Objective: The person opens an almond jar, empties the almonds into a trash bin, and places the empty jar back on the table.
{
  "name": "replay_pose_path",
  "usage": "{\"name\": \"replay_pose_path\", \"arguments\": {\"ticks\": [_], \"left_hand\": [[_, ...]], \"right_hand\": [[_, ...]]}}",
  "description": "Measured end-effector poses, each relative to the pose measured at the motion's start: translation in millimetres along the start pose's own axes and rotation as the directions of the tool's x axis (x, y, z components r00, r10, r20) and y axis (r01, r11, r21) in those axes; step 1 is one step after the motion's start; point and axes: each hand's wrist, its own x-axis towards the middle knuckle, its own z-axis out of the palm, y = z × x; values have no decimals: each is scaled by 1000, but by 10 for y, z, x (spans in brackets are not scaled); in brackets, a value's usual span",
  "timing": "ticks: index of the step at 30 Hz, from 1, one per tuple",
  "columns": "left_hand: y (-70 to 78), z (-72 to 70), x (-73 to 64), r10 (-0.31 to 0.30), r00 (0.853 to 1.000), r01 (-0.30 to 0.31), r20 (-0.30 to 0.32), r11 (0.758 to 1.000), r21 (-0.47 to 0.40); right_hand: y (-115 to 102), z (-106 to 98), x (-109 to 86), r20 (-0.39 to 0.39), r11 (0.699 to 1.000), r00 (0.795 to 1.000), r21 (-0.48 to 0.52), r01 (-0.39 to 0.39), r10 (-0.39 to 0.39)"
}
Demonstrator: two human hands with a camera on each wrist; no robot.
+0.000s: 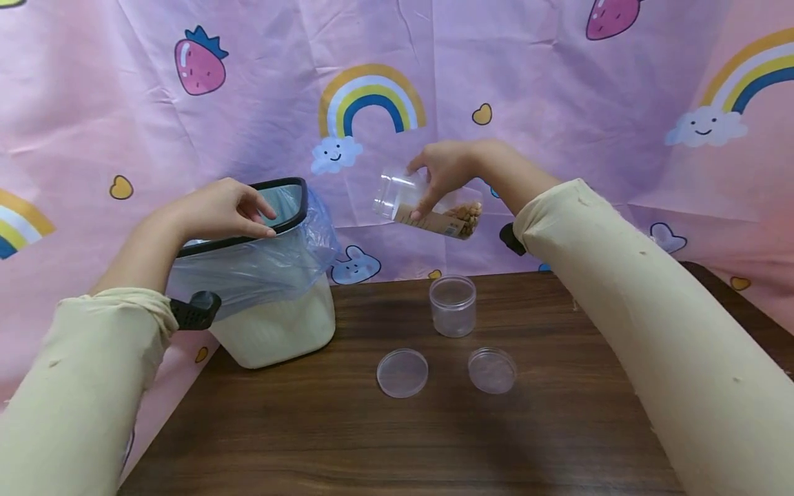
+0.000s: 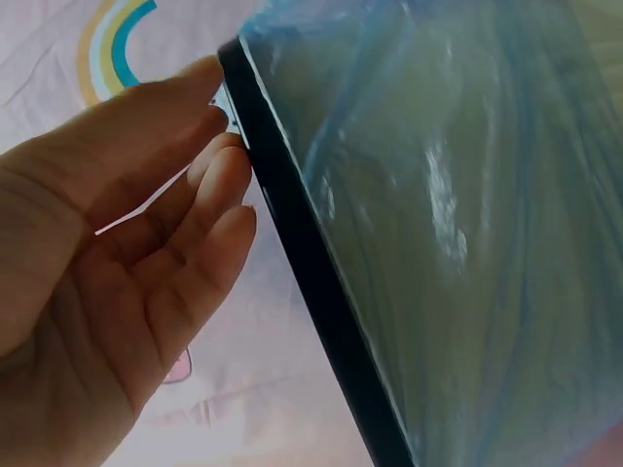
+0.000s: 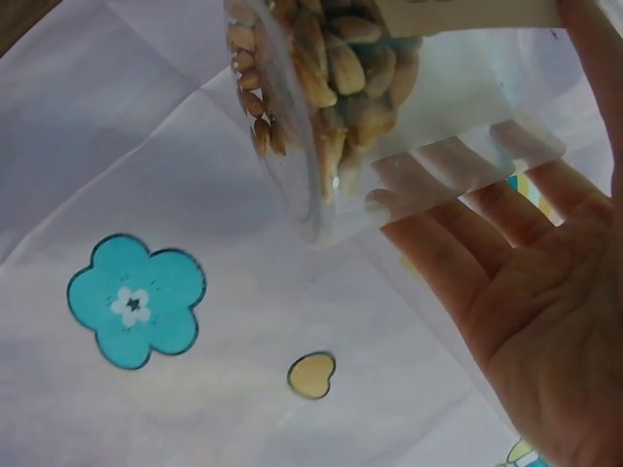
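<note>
My right hand (image 1: 449, 169) grips a clear plastic jar (image 1: 403, 193) above the table, tipped nearly on its side. Its threaded mouth points left and a tan label wraps the side. Brown almond-like nuts (image 3: 350, 73) have gathered at the jar's base. Below stands a smaller clear jar (image 1: 453, 318), upright and without a lid. Two clear round lids, a left lid (image 1: 402, 373) and a right lid (image 1: 492, 370), lie in front of it. My left hand (image 1: 217, 207), fingers loosely bent and holding nothing, hovers by the black rim (image 2: 292, 224) of a trash bin (image 1: 282, 337).
A bluish plastic bag (image 1: 260, 272) lines the bin and hangs over its outside, at the left of the brown wooden table (image 1: 347, 441). Behind everything hangs a pink-purple cloth (image 1: 260, 124) printed with rainbows and strawberries.
</note>
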Motion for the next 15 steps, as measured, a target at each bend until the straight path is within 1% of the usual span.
{"name": "replay_pose_path", "arguments": {"ticks": [7, 12, 15], "left_hand": [[-160, 14, -51, -2, 1000, 1, -15, 1000, -22], [-205, 38, -63, 4, 999, -5, -39, 1000, -21], [-213, 48, -60, 2, 999, -4, -51, 1000, -25]], "right_hand": [[-153, 33, 157, -11, 999, 1000, -44, 6, -6], [-281, 59, 269, -19, 999, 999, -42, 33, -34], [-367, 63, 342, -40, 997, 998, -52, 55, -57]]}}
